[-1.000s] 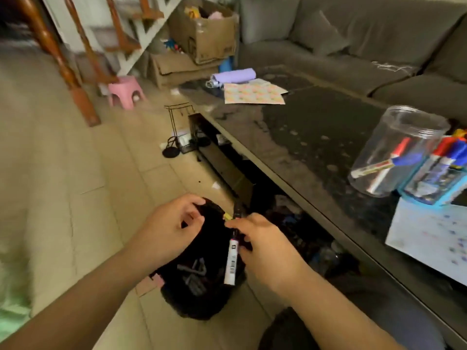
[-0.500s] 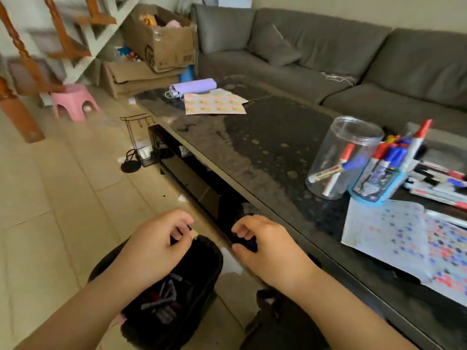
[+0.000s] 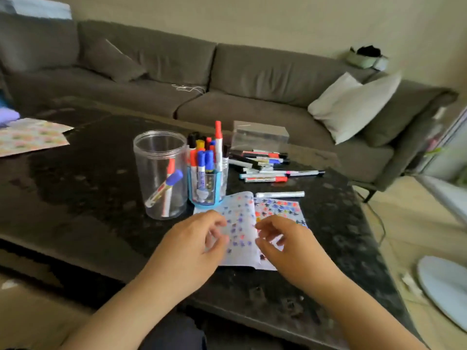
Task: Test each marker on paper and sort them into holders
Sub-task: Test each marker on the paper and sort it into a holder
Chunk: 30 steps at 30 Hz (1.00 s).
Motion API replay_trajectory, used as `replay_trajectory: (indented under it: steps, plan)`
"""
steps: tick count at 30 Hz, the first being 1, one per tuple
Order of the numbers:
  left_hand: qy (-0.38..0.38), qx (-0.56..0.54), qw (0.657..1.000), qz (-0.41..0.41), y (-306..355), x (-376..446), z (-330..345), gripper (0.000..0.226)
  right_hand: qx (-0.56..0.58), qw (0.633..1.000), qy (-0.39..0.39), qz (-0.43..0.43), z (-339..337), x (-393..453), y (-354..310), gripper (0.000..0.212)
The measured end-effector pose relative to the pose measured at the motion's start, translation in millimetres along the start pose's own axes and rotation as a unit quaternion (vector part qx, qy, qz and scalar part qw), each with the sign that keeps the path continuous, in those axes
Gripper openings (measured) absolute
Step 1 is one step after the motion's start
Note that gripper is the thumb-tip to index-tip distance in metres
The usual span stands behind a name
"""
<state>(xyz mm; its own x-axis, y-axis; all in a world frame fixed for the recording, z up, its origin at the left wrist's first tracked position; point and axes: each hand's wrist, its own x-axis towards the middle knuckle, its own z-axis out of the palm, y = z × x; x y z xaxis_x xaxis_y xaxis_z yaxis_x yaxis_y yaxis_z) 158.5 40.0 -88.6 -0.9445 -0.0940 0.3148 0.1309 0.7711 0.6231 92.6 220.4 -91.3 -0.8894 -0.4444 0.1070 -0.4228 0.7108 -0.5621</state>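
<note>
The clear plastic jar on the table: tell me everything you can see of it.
The clear plastic jar is a see-through cylinder with a ribbed rim, upright and lidless on the dark table. Two markers lean inside it, one red-capped, one blue-capped. It stands left of the blue holder, close beside it; whether they touch is unclear. Neither hand touches it.

Bare dark table [image 3: 75, 193] lies open to the left of the clear jar [image 3: 161, 173], and again along the near edge under both forearms. Straight ahead the way is crowded: the jar stands just beside the blue holder [image 3: 206, 183] packed with upright markers, which touches the far edge of the test paper [image 3: 242, 223]. Right of the holder, loose markers [image 3: 265, 165] sprawl in a heap, and a single white marker [image 3: 279, 194] lies just beyond the paper. A clear box [image 3: 260, 135] blocks the far edge
</note>
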Motion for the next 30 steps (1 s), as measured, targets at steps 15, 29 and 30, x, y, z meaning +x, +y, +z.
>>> replay_trajectory:
  steps: [15, 29, 30]
  plan:
    - [-0.042, 0.007, 0.999, 0.03, 20.6, 110.7, 111.9, 0.019, -0.175, 0.976, 0.049, 0.123, -18.5, 120.7, 157.8, 0.044]
    - [-0.038, -0.039, 0.999, -0.008, 26.3, 119.6, 115.5, 0.021, -0.093, 0.991, 0.036, 0.09, -55.5, 141.2, 143.7, 0.008]
    - [-0.033, -0.051, 0.998, -0.014, 26.9, 119.0, 113.5, 0.02, -0.051, 0.993, 0.069, 0.085, -62.7, 130.4, 133.7, 0.007]
